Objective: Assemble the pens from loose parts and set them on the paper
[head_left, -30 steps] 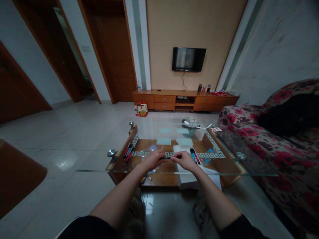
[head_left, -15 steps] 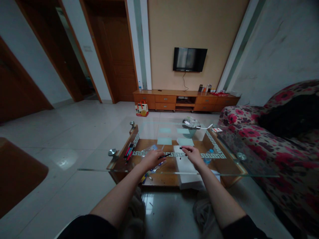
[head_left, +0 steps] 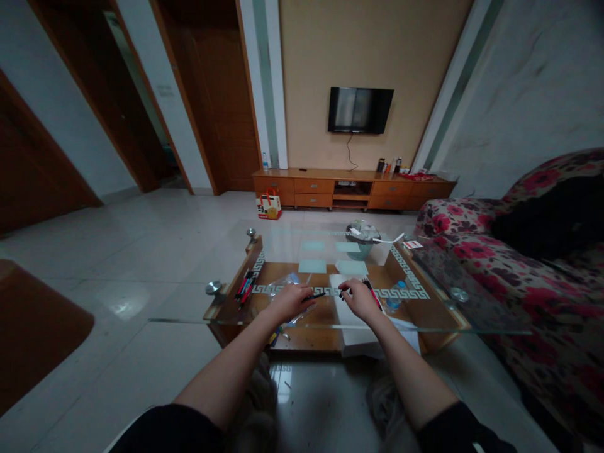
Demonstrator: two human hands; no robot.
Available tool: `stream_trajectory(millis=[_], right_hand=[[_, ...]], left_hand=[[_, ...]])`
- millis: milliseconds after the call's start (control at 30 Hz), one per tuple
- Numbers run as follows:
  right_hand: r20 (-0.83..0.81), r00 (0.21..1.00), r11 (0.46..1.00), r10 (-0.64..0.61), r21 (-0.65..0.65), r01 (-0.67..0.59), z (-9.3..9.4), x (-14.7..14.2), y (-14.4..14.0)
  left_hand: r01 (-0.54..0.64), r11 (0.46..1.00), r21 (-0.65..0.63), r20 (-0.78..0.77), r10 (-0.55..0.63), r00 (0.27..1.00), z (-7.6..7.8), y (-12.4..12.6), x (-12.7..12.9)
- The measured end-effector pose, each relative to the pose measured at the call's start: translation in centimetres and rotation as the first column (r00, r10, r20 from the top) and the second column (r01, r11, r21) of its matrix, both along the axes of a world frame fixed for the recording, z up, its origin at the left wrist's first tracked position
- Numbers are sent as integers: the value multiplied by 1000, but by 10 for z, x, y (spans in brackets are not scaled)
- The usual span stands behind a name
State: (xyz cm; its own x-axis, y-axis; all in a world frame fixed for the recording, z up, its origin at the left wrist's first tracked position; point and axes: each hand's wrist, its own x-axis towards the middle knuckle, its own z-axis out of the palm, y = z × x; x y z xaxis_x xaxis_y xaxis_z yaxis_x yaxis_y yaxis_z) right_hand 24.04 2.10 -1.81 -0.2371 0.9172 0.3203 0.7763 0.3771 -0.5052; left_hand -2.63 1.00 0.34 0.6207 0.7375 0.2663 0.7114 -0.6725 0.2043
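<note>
My left hand (head_left: 291, 303) is closed around a slim black pen (head_left: 317, 295), its free end pointing right above the glass table top (head_left: 189, 308). My right hand (head_left: 359, 301) is closed too, thumb and forefinger pinching a small black piece, apparently a pen cap (head_left: 341, 296). A short gap separates the piece from the pen. Red and black pens (head_left: 374, 294) show just beyond my right hand, partly hidden by it. At the table's left side lies a group of black, red and blue pens (head_left: 245, 288). Clear plastic packaging (head_left: 282, 284) is partly covered by my left hand.
White box-like stack (head_left: 353, 336) and a blue-capped bottle (head_left: 395, 296) appear under the glass. A lined basket (head_left: 360, 246) stands at the far side. Metal glass supports (head_left: 213, 288) stick up at the corners. A floral sofa (head_left: 472, 251) borders the right.
My right hand has turned and curled its fingers, bringing the small black piece lower, nearer the pen. Pens beyond that hand now show. My left hand keeps its grip almost in place.
</note>
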Motion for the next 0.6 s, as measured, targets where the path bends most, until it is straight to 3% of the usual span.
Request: stream_trajectory(millis=[600], right_hand=[[159, 987, 999, 28, -30, -24, -6, -4, -2]], left_hand=[[-6, 1000, 14, -31, 7, 1000, -2, 0, 0]])
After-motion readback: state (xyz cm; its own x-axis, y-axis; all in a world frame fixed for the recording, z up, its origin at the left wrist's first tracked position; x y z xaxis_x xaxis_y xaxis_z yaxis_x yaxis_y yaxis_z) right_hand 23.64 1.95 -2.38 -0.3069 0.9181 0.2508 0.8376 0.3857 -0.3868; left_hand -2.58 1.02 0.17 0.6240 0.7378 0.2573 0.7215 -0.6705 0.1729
